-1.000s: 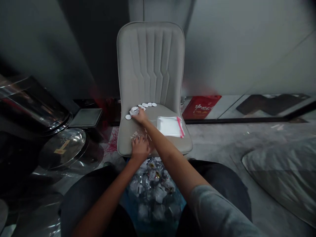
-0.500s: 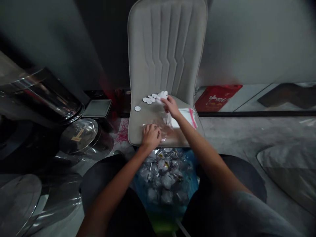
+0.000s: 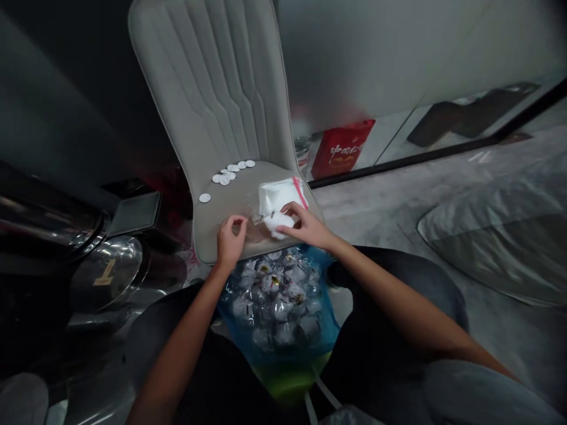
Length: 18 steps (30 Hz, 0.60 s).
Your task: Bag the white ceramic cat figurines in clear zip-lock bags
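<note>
Room light: dim, cool grey; source out of frame.
Padded beige-grey chair (image 3: 212,88): evenly lit, soft shading along the back's seams.
Round shiny metal lid with tan tape (image 3: 121,254): pale glare patch, surroundings sunk near black.
White pieces in clear plastic wrap (image 3: 283,307): many small bright glints.
Rounded white object (image 3: 279,224): among the brightest spots, surface detail faint.
Smooth grey wall panel (image 3: 398,65): hazy, low contrast.
Grey fabric sleeve (image 3: 482,383): soft, stretched toward the lower-right edge.
Upper-right corner: darkened.
</note>
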Each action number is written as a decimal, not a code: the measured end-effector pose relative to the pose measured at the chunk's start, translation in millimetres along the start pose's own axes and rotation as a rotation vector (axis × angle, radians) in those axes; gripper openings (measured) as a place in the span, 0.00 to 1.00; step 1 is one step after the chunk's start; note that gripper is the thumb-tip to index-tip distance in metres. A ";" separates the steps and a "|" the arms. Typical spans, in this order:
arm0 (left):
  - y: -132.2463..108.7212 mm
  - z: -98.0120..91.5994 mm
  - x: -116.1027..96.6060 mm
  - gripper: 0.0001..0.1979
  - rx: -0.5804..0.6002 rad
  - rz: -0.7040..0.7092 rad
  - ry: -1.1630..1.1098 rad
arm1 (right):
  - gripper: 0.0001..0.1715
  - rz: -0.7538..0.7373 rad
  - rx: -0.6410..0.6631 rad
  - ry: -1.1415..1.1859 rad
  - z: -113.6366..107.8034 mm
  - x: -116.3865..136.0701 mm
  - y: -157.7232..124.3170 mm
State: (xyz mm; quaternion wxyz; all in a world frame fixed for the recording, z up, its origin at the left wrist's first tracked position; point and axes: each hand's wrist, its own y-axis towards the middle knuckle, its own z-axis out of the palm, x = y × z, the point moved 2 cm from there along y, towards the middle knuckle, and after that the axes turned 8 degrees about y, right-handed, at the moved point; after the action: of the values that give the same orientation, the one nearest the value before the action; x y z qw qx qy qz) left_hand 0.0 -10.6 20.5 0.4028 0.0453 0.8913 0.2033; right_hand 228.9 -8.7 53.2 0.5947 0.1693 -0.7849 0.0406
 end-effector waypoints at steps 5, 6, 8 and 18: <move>4.7 11.8 -11.4 0.04 0.030 0.028 -0.037 | 0.25 -0.077 0.107 -0.365 10.8 5.6 -1.6; 4.7 13.9 -13.7 0.05 0.057 0.040 -0.033 | 0.26 -0.073 0.105 -0.430 14.1 5.4 0.6; 4.2 17.4 -17.0 0.07 0.144 0.069 -0.007 | 0.29 -0.023 0.087 -0.526 20.5 2.3 5.0; -2.1 16.6 -14.1 0.15 0.441 0.148 0.165 | 0.46 0.107 0.224 -0.623 28.0 -18.5 10.7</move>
State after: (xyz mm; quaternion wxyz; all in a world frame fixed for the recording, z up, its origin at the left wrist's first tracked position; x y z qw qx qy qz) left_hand 21.8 -10.5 19.8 0.2929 0.1807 0.9382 0.0358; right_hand 204.2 -2.1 29.1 0.3010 0.1965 -0.9273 0.1039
